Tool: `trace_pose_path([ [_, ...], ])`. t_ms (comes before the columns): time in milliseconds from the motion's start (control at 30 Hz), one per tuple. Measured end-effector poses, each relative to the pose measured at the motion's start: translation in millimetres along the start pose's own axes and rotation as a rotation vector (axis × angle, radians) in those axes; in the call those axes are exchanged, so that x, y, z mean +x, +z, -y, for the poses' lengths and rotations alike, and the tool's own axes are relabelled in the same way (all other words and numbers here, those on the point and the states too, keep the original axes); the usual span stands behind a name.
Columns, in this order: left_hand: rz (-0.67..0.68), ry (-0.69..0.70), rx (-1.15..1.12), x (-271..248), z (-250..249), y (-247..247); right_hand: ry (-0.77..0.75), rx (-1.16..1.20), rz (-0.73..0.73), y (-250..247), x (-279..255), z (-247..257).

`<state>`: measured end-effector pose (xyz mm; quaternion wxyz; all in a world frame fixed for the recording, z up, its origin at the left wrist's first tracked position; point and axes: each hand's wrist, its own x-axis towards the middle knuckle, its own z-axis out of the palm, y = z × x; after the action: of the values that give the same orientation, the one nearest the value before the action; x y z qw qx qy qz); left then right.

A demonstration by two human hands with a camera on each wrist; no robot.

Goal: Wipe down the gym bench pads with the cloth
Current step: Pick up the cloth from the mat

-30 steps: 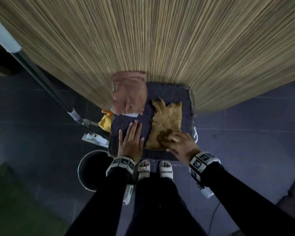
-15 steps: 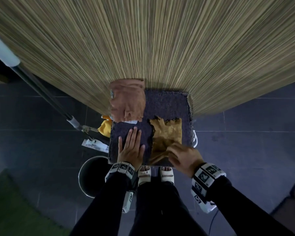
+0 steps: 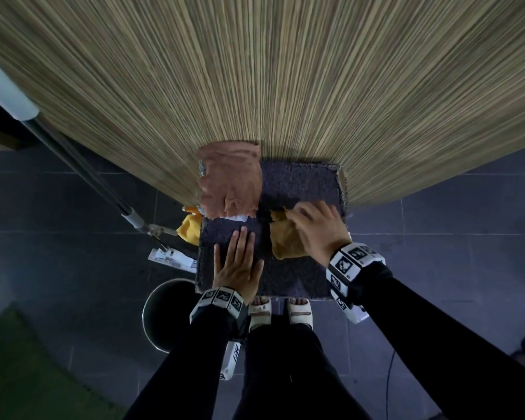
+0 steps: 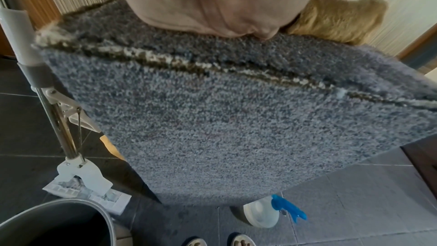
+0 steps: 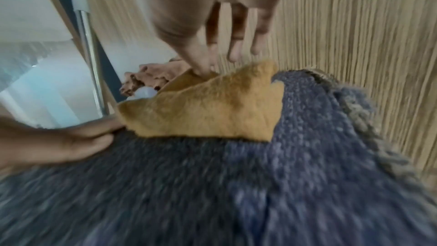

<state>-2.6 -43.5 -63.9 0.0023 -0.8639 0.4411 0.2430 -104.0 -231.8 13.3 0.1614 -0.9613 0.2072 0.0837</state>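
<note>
The cloth (image 3: 285, 241), a mustard-yellow piece of fuzzy, nappy fabric, is lying bunched on the right half of the bench pad (image 3: 297, 183), folded over itself into a rough triangle with soft, rounded corners in the right wrist view (image 5: 203, 104). The right hand (image 3: 319, 227) is bearing down on it from above; the thumb and forefinger are pinching a raised fold at the cloth's far edge while the other fingers (image 5: 236, 44) are hanging straight and spread, clear of the fabric.

The pad itself is showing a square top covered in dense, short-looped blue-grey pile, much like carpet, with a frayed, lighter seam running along its edge (image 4: 212, 66). The left hand (image 3: 237, 265) is lying flat on the near left part of the pad, fingers straight and together, palm pressing the pile and gripping nothing; its fingertips are sitting just beside the cloth.

A second, terracotta-coloured rag (image 3: 229, 180) is lying crumpled on the far left corner of the pad. Behind the pad a wall of fine vertical reed-like strips (image 3: 270, 71) is rising. On the dark tiled floor (image 3: 437, 222) a round grey bucket (image 3: 167, 313) is standing left of the person's sandalled feet, with a flat mop (image 4: 87, 188) and its metal pole beside it, and a clear spray bottle with a blue trigger (image 4: 272, 210) is lying under the pad's near edge.
</note>
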Motion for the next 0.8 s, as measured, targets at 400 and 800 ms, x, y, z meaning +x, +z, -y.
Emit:
trace_pose_path([
  [400,0.046,0.0,-0.037,-2,0,-5,0.059,-0.074,0.28,33,-8,4],
  [800,0.131,-0.029,-0.39,-33,-22,-68,0.566,0.512,0.167,-22,-53,4],
])
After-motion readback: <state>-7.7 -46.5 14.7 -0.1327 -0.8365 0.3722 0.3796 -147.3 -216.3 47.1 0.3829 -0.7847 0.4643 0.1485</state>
